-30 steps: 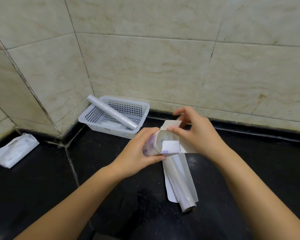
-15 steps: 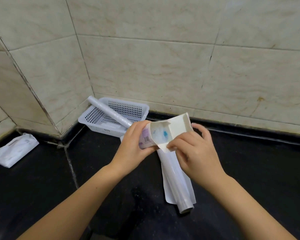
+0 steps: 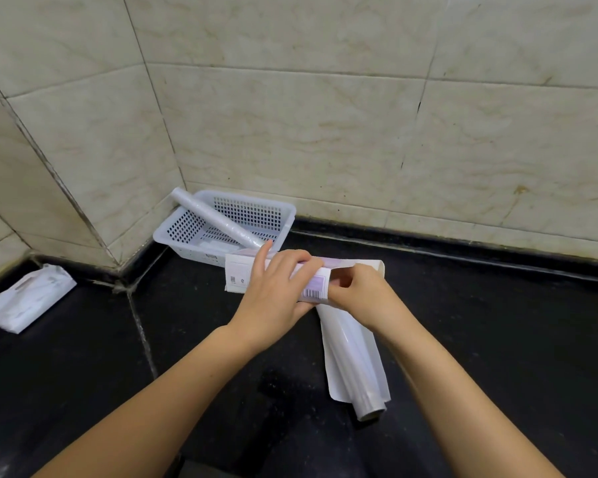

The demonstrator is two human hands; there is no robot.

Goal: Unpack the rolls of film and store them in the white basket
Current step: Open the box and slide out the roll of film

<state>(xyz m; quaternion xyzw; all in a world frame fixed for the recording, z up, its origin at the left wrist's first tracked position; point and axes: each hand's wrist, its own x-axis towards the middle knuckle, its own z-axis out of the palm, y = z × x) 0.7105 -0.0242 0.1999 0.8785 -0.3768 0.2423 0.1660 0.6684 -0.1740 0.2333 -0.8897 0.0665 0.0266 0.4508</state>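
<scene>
My left hand (image 3: 277,288) grips a long white carton (image 3: 239,276) with purple print, held level above the black counter. At the carton's open right end, the fingers of my right hand (image 3: 356,291) reach into the mouth beside its raised flap (image 3: 373,265); what they hold inside is hidden. A white perforated basket (image 3: 283,215) stands in the wall corner with one clear film roll (image 3: 214,217) leaning across it. Another film roll (image 3: 356,367) lies on an opened flat white carton (image 3: 380,377) on the counter below my hands.
A white plastic packet (image 3: 28,298) lies at the left on the black counter (image 3: 497,339). Beige tiled walls close the back and left side, meeting at the corner behind the basket.
The carton has swung from end-on toward me to lying level, left to right. Having let the flap go, my right hand now has its fingers in the open end.
</scene>
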